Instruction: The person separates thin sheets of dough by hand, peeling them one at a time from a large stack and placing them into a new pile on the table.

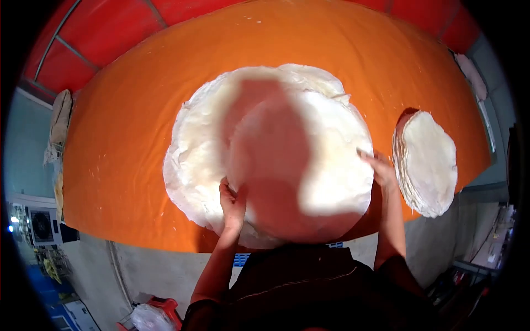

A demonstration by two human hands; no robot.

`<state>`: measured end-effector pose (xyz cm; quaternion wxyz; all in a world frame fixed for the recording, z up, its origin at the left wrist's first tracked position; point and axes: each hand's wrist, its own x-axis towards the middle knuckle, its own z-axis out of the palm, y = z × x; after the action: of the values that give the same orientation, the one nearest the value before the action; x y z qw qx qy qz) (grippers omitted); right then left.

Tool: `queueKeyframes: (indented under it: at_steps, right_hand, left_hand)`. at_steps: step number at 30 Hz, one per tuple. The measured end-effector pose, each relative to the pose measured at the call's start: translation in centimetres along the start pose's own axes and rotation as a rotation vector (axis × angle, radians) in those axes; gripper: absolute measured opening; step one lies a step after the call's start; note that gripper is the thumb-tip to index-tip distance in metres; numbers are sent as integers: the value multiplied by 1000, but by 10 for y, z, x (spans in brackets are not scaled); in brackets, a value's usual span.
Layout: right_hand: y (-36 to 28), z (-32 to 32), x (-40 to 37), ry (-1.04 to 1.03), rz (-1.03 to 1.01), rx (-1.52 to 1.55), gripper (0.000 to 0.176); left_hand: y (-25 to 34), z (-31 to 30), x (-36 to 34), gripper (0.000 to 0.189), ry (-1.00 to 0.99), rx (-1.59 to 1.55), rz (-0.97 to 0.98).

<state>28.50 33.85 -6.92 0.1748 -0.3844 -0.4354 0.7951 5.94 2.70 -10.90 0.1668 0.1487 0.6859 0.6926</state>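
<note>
Thin, round, pale flatbreads lie in a wide overlapping pile (193, 143) on the orange cloth (121, 138). Nearest me is the top flatbread sheet (337, 165), toward the right of the pile, with a dark shadow across its middle. My left hand (233, 208) is closed at this sheet's left edge, fingers curled and thumb inward. At the right edge, my right hand (382, 170) grips the same sheet, index finger stretched over its upper face; the thumb is hidden and the fingers are slightly blurred.
A separate stack of flatbreads (428, 165) stands at the cloth's right edge. Red panels (121, 33) run behind the cloth. A wrapped bundle (61, 118) sits at the left edge. On the floor, lower left, is a red stool (168, 310) with a plastic-wrapped item.
</note>
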Motion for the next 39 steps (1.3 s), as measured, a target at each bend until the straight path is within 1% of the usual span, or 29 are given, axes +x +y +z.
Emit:
queueKeyframes:
  at_steps: [1, 2, 3, 4, 6, 7, 10, 11, 14, 15, 16, 18, 19, 22, 24, 26, 27, 28, 29, 30, 32, 34, 35, 36, 38, 39]
  right_hand:
    - [14, -1, -4, 70, -61, -71, 54]
    - [28, -6, 0, 141, -119, -144, 53]
    - [43, -6, 13, 258, -225, -275, 49]
    - [45, -14, 19, 268, -205, -291, 49]
    - [12, 12, 20, 285, -175, -323, 50]
    - [0, 17, 23, 219, -192, -229, 47]
    - [2, -28, 27, 1, 42, 15, 47]
    - [4, -6, 9, 17, -18, -47, 47]
    - [38, -4, 22, 275, -192, -398, 47]
    - [34, -6, 32, 368, -39, -739, 50]
    - [35, -5, 39, 345, -95, -658, 49]
    - [28, 8, 40, 316, -219, -495, 49]
    - [19, 16, 28, 268, -169, -324, 43]
    - [23, -13, -9, 57, 51, 156, 43]
    - [45, -12, -35, 4, -35, 220, 46]
    - [61, -6, -42, 114, -36, 87, 53]
    - [53, 7, -49, 201, -61, 40, 56]
    - [44, 17, -52, 282, -73, -6, 58]
    - [41, 18, -48, 260, -100, -78, 62]
    - [37, 17, -41, 224, -120, -154, 65]
    - [23, 15, -31, 196, -429, -404, 66]
    - [-17, 6, -38, 106, -436, -460, 66]
    - [-60, 1, -63, -19, -649, -378, 64]
    - [-75, -18, -73, -75, -484, -324, 61]
    - [-93, -69, -74, 59, -562, -611, 54]
    - [-101, -95, -70, 194, -700, -533, 51]
  left_hand:
    - [3, 1, 3, 40, 33, -118, -32]
    - [11, 1, 5, 40, 5, -106, -107]
    - [22, 0, 5, 40, -27, -91, -187]
    - [27, -3, 5, 41, -63, -75, -268]
    - [24, -12, 7, 48, -115, -257, -301]
    - [23, -17, 9, 52, -143, -346, -316]
    - [63, -31, 20, 56, -346, -688, -606]
    - [60, -40, 28, 56, -407, -701, -552]
    - [34, -6, 32, 43, -154, -411, -295]
    - [11, -5, 32, 43, -93, -98, -134]
    - [-6, -14, 27, 43, -117, -30, -168]
    - [-5, -21, 24, 43, -157, 46, -208]
    - [-5, -24, 24, 42, -168, 56, -216]
    - [16, -24, 37, 37, -182, -92, -196]
    - [28, -8, 57, 34, -243, -212, -180]
    - [28, -10, 70, 40, -346, -49, 3]
    - [32, -7, 73, 41, -305, -69, 21]
    - [41, -2, 70, 43, -222, -126, 10]
    - [52, 2, 67, 45, -138, -162, 1]
    - [64, 8, 64, 46, -97, -151, 20]
    - [93, 21, 64, 44, -186, 154, 157]
    - [133, 61, 48, 43, -170, 126, 181]
    - [145, 80, 44, 42, -216, 10, 184]
    - [158, 106, 36, 42, -243, -33, 168]
    - [182, 162, 14, 42, -284, -127, 126]
    - [188, 188, 8, 42, -344, -148, 117]
